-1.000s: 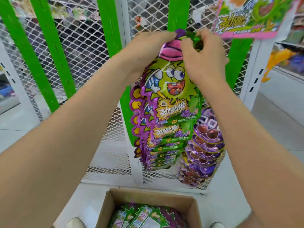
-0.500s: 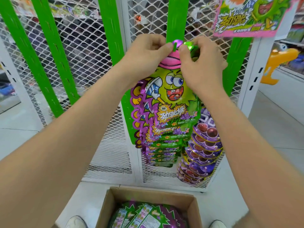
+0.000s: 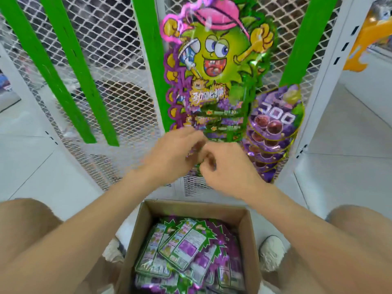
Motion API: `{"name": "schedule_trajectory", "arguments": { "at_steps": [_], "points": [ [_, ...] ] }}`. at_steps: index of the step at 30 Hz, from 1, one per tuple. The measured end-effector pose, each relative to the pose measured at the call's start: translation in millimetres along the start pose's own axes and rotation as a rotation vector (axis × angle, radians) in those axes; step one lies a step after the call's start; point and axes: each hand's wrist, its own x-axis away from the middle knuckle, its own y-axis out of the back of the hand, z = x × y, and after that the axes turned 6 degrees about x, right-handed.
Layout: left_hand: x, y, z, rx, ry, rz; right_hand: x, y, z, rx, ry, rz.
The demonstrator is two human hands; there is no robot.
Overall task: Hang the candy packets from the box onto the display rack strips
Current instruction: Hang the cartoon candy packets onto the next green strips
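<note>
here, green-faced pink-capped candy packet (image 3: 214, 60) hanging, left hand (image 3: 174, 155), right hand (image 3: 231, 172), fingers' (image 3: 191, 134) grip unclear

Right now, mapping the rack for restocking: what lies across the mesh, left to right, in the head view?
three slanted green plastic strips → green cartoon-face candy packets → purple grape candy packets → white slotted metal upright

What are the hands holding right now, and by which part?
Cannot tell: left hand and right hand are motion-blurred in front of the hanging candy packets; no clear grip shows.
</note>
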Motion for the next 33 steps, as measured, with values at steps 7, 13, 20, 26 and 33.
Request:
{"name": "schedule_trajectory", "arguments": {
  "at_steps": [7, 13, 20, 26, 33],
  "points": [
    [138.7, -131.5, 56.1, 0.08, 0.511, 0.968, 50.8, -64.5, -27.7, 0.37, 0.126, 0.831],
    [191.0, -214.7, 39.7, 0.145, 0.698, 0.956, 55.2, -83.5, -46.8, 0.409, 0.133, 0.978],
    [178.3, -213.9, 25.0, 0.113, 0.588, 0.955, 46.1, -90.7, -53.7, 0.421, 0.124, 0.981],
    [151.9, -166.3, 41.6, 0.44, 0.654, 0.806, 51.4, -86.1, -63.5, 0.335, 0.045, 1.062],
    [138.7, -107.2, 51.1, 0.859, 0.788, 0.581, 50.5, -82.3, -75.1, 0.104, -0.127, 0.766]
  ]
}}
